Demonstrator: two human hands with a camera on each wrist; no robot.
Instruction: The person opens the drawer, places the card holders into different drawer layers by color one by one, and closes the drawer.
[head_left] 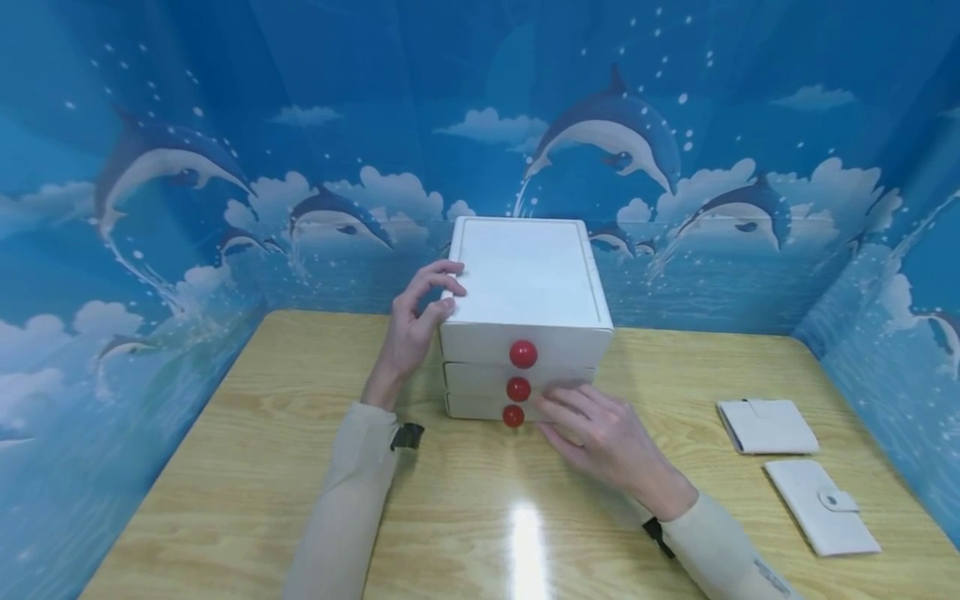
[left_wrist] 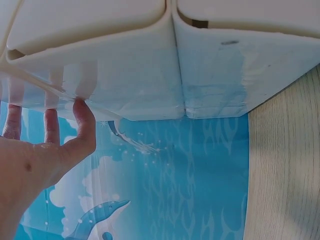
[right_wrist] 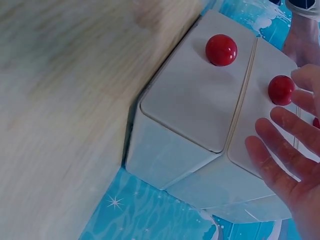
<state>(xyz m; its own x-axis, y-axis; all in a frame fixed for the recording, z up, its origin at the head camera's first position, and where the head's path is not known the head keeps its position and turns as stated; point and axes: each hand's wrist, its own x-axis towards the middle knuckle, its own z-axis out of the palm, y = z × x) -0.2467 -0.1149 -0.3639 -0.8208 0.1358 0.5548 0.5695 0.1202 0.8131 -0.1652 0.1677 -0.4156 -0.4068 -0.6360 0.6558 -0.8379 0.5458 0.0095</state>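
Note:
A white chest of three stacked drawers (head_left: 525, 271) stands on the table, each drawer front bearing a round red knob. My left hand (head_left: 420, 321) rests its fingertips on the upper left edge of the chest; the left wrist view shows that hand (left_wrist: 37, 155) with its fingers against the white wall. By the right part of the drawer fronts is my right hand (head_left: 600, 433), its fingers loosely extended beside the middle knob (head_left: 518, 388). Seen from the right wrist, the fingertips come close to that red knob (right_wrist: 281, 90); whether they touch it I cannot tell. All drawers look pushed in.
Two white wallet-like cases lie at the right of the table: an upper one (head_left: 768, 427) and a lower one with a snap tab (head_left: 813, 508). Behind the wooden table (head_left: 262, 467) hangs a blue dolphin-print curtain (head_left: 360, 100), which also covers both sides.

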